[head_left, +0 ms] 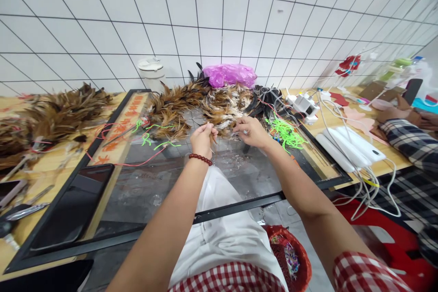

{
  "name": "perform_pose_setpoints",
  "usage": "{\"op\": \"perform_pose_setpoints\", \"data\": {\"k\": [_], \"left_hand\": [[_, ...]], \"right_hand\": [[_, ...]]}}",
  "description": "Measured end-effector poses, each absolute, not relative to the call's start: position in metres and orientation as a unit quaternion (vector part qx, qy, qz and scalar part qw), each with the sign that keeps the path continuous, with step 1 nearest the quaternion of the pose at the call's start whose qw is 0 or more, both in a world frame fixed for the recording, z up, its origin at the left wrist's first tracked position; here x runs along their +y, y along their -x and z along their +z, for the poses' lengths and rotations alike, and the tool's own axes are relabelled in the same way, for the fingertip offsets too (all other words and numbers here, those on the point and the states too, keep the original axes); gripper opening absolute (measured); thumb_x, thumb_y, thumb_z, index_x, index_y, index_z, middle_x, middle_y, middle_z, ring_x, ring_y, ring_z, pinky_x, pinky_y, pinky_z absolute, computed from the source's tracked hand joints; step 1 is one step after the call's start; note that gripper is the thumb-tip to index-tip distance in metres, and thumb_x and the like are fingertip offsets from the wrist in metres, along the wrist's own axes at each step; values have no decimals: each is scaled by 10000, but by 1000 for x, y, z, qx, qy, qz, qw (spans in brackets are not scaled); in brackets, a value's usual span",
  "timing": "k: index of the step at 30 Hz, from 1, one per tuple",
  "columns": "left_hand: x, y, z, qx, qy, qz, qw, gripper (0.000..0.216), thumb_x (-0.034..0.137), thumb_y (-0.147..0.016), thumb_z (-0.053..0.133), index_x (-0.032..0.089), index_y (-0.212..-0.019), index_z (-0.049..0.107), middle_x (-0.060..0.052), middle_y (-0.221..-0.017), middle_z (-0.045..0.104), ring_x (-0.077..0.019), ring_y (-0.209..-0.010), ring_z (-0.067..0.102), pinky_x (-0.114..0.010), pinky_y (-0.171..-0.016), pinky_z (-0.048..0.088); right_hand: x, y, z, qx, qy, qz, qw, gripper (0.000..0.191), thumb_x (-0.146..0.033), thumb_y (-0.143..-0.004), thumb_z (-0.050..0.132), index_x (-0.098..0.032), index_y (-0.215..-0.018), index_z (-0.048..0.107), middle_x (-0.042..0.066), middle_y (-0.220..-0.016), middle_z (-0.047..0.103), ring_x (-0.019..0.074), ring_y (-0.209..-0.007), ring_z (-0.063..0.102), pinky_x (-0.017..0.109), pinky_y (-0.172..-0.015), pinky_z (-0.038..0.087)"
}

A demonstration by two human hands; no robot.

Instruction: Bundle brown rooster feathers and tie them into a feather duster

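My left hand (202,140) is closed in a pinch over the framed glass panel (147,191), with a small brown feather (214,145) showing at its fingertips. To its right, my right hand (251,131) is pinched too, close to the feather pile; what it holds, if anything, is too small to make out. A heap of brown and white feathers (224,109) lies just beyond both hands. Black feathers (268,100) sit at its right side, and brown feather bundles (174,105) spread to the left. Bright green cords (287,134) are bunched right of my right hand.
A pink plastic bag (230,75) and a white lidded cup (151,73) stand by the tiled wall. A black phone (73,205) lies left. White power strips (352,146) with cables are at right, near another person's plaid sleeve (410,137). A red basket (301,255) is below.
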State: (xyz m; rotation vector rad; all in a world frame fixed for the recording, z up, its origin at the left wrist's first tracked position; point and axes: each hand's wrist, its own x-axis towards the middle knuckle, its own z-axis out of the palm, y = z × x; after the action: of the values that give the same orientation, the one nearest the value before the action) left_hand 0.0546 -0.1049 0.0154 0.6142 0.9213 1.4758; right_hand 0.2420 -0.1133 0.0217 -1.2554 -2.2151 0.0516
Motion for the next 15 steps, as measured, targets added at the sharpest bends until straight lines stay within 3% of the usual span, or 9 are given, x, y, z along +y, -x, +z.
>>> {"op": "perform_pose_setpoints", "data": {"k": [5,12,15], "left_hand": [[-102,-54,15,407,-242,666,577,299,337,-580,777,137,-695,589,35,-519,560,-73,-482,528,-215,-514,405],[-98,-52,14,399,-223,698,551,275,324,-598,754,126,-701,594,35,-502,549,-70,-463,512,-211,-488,387],[-97,-51,14,400,-208,712,537,262,313,-602,746,119,-701,602,34,-490,547,-70,-463,513,-207,-481,388]], "right_hand": [[-105,-233,26,-775,517,0,365,271,-185,-812,485,-196,-973,702,66,-918,635,189,-907,566,308,-839,421],[-80,-215,40,-728,606,16,320,319,-137,-756,474,-229,-929,726,40,-968,664,196,-934,576,320,-849,427],[-78,-207,47,-694,645,34,317,330,-208,-813,430,-239,-982,711,31,-1008,671,199,-953,574,326,-855,418]]}}
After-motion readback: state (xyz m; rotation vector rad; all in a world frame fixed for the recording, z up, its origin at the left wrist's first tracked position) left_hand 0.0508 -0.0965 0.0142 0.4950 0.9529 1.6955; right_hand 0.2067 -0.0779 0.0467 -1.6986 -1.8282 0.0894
